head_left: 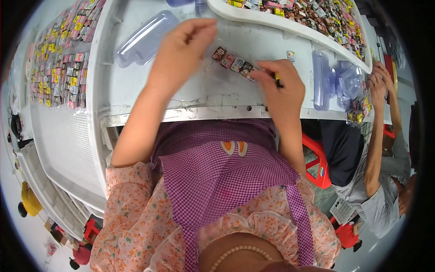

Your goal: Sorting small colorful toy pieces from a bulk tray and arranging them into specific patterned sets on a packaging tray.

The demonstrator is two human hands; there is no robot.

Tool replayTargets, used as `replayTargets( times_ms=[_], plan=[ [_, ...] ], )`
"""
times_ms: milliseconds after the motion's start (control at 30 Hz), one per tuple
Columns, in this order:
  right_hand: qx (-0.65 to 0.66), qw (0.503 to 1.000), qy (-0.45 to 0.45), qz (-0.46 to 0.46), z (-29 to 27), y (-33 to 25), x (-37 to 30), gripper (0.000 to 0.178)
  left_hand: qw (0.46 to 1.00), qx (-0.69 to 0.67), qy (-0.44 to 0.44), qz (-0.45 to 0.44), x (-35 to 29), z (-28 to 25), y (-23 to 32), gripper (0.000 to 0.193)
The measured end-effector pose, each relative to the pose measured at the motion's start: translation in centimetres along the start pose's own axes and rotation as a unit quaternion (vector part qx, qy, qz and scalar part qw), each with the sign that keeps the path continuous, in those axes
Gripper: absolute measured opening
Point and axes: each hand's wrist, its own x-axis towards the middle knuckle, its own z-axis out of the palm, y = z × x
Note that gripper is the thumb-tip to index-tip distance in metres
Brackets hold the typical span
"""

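Row of small printed boxes (233, 62), brown, pink and whitish faces, side by side; slants from far left to near right over pale worktable (204, 93), near end partly hidden.

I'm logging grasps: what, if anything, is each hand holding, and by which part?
The right hand has its grip on the right end of a row of small printed boxes; whether the left hand holds anything cannot be told.

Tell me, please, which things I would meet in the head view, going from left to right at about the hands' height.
Bundled small packs, clear plastic tray, left hand, row of small boxes, right hand, upright clear container, co-worker's hands.
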Motion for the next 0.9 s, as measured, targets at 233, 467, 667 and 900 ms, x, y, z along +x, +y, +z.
replayTargets(
  times_ms=[233, 467, 667, 900],
  plan=[
    [0.481, 0.831, 0.023, 0.279, -0.4, 1.2, 0.2, 0.019, 0.975, -0.211, -0.052, 0.055, -0.4, -1.2, -1.5, 0.037],
    [0.439, 0.874, 0.035, 0.207, 0.7, 1.7, -0.4, 0.019, 0.993, 0.044, -0.01, 0.111, -0.9, -1.2, -0.8, 0.038],
    [0.407, 0.889, 0.04, 0.205, 0.9, 1.3, -0.5, 0.016, 0.927, 0.252, -0.117, 0.251, -0.2, -0.9, 0.2, 0.052],
    [0.409, 0.892, 0.024, 0.191, 1.0, 1.2, -0.6, 0.015, 0.877, 0.348, -0.139, 0.302, 0.9, 0.0, -1.5, 0.058]
  ],
)
